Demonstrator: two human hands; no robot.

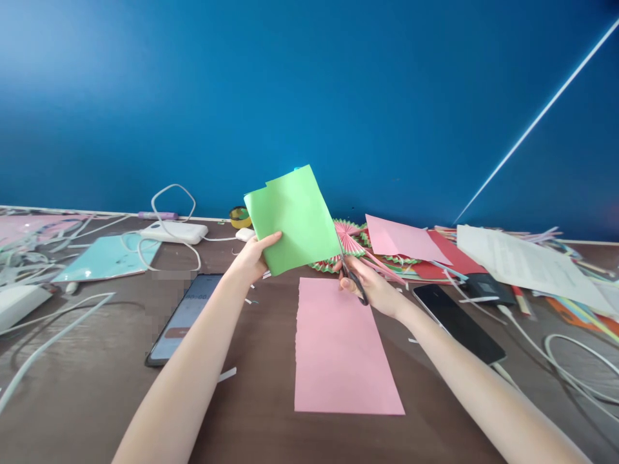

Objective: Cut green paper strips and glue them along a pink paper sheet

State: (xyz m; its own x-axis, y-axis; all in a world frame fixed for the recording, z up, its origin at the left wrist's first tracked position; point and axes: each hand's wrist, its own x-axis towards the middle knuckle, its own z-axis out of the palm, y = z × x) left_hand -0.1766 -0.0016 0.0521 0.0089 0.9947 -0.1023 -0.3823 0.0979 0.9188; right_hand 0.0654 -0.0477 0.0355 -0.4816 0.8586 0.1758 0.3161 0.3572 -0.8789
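Observation:
A folded green paper point(294, 222) is raised above the table, tilted. My left hand point(255, 256) pinches its lower left corner, thumb on the front face. My right hand point(367, 283) is closed round the dark handles of a pair of scissors point(356, 285), whose blades point up at the green paper's right edge. Whether the blades are parted is too small to tell. Below the hands a pink sheet point(343, 354) lies flat on the brown table point(261, 419), its left edge ragged. Pleated pink and green paper fans point(349, 238) lie behind the scissors, partly hidden.
A lit phone point(184, 322) lies left, partly behind my left forearm; a dark phone point(459, 322) lies right. White cables, a power bank point(174, 232), yellow tape point(239, 217) and coloured papers line the blue wall point(242, 96). Paper scraps dot the table.

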